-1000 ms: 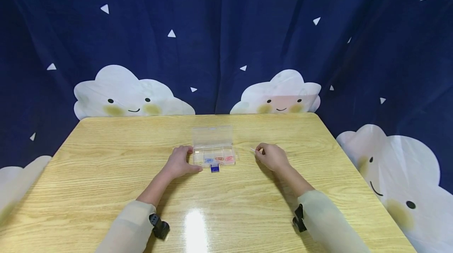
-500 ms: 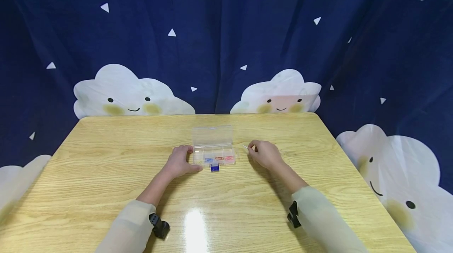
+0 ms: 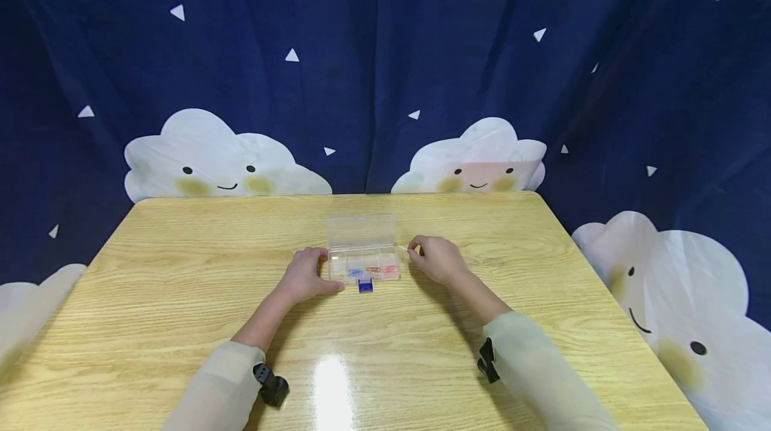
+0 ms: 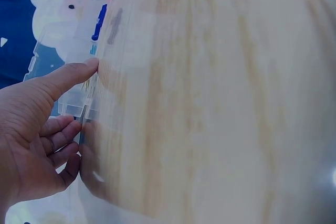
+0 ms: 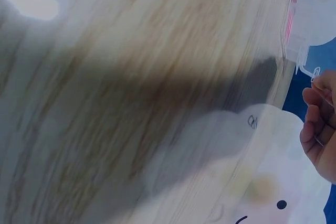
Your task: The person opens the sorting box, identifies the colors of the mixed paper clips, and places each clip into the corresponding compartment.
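Observation:
A clear plastic compartment box stands on the table with its lid raised at the back and a blue latch hanging at the front. Inside are blue clips, an orange-red clip and pink clips. My left hand grips the box's left end, thumb along the front wall and curled fingers at the side. My right hand pinches a white paper clip between thumb and forefinger, at the box's back right corner. Its other fingers are curled inward.
The wood-grain table carries a bright light reflection near its front. A small looped outline shows on the table in the right wrist view. Behind hangs a dark blue curtain with white clouds and triangles.
My right hand has moved left with the white paper clip, from well right of the box to its back right corner. My left hand and the box have stayed put.

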The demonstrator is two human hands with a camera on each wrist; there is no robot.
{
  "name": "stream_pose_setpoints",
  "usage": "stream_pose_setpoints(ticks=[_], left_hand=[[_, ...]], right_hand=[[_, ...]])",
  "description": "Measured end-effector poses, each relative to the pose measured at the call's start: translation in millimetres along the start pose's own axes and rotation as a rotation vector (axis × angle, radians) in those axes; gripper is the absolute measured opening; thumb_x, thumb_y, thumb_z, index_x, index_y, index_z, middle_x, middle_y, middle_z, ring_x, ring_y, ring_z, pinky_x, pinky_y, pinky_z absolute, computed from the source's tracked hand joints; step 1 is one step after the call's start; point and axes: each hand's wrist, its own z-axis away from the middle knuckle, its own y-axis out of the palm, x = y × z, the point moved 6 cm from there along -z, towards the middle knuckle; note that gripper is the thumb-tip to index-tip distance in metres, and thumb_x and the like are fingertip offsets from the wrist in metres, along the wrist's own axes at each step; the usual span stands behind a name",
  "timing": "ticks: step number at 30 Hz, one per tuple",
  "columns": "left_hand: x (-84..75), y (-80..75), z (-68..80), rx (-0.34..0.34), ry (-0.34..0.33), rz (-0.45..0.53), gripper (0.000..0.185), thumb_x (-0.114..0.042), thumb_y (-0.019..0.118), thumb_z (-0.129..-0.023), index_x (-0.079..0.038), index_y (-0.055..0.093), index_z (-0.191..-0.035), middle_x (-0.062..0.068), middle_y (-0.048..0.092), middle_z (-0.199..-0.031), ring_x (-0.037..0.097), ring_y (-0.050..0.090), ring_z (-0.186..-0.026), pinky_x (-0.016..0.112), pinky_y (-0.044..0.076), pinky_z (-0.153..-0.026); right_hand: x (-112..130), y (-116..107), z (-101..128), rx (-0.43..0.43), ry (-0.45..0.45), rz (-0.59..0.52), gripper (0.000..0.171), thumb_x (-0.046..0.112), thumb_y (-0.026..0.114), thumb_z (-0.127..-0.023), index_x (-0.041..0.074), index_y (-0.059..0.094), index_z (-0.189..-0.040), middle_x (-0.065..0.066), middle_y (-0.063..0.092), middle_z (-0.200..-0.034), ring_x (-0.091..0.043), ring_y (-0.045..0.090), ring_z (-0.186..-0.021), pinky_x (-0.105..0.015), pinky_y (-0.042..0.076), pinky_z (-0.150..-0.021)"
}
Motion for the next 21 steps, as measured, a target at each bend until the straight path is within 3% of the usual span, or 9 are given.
stream_pose_setpoints(ticks=[21], left_hand=[[-1.1,-0.8,0.3,0.012,-0.003,0.015,0.077,-0.036,0.081,-0.07,0.003,0.049,-0.128,0.019,0.053,-0.126,0.037,0.041,-0.123,0.049,0.037,-0.102]], right_hand=[[15,6,-11,-0.002,-0.039,0.013,0.019,0.024,0.055,-0.092,0.014,0.07,-0.099,0.005,0.059,-0.066,-0.008,0.048,-0.057,-0.023,0.036,-0.05]])
